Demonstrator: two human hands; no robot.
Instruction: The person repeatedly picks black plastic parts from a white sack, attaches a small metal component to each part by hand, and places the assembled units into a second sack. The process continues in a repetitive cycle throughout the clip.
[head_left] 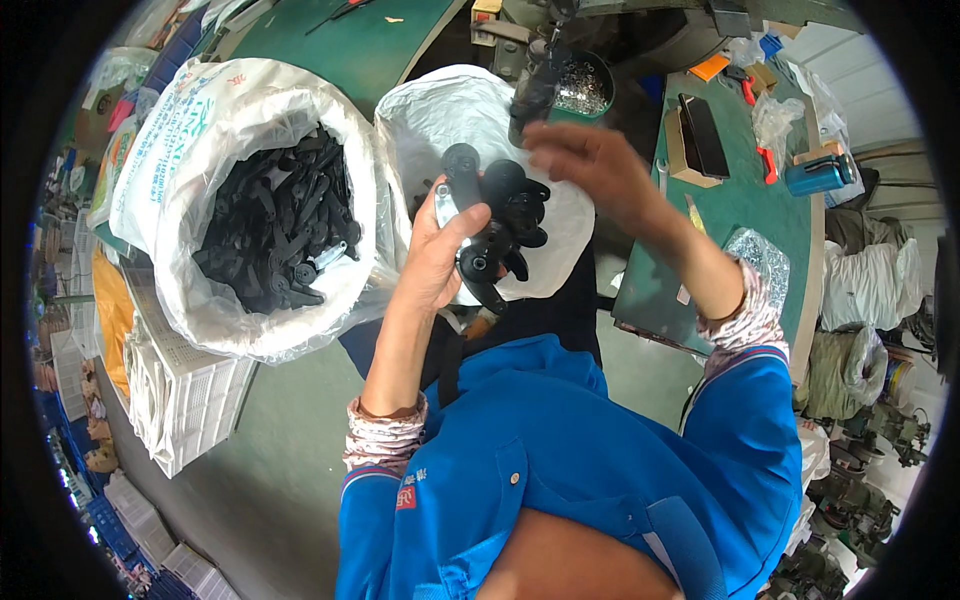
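My left hand [436, 250] is closed round several black parts [490, 215], curved and lever-like with round ends, and the thumb presses on them. A pale metallic piece [445, 203] shows between the fingers. The parts are held above the mouth of a white sack [420, 105]. My right hand [600, 175] is just right of the bunch, beside the dark upright tool of a machine [537, 90]. Its fingers point left and are smeared by motion, so I cannot tell whether they hold anything.
At the left stands a larger white woven sack [170, 200] with a clear liner, full of similar black parts [280, 225]. A bowl of small metal pieces [585, 88] sits behind my right hand. The green bench [650, 290] at right carries a phone [703, 135] and a blue bottle [815, 176].
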